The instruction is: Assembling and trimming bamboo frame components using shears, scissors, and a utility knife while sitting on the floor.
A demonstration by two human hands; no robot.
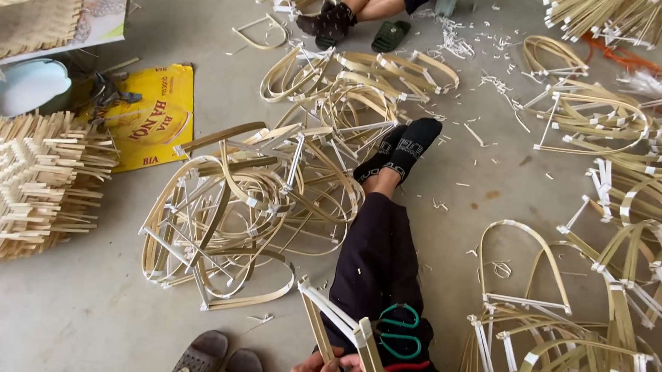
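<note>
Both hands pinch the lower end of a pale bamboo strip frame, which rises up-left above the fingers

Both hands low at bottom edge of view, mostly cut off. Left hand curled, fingers bent inward in a pinch grip, knuckles up. Right hand tucked right beside it, touching, only fingertips + a bit of thumb showing. Wrists and arms out of frame.
</note>
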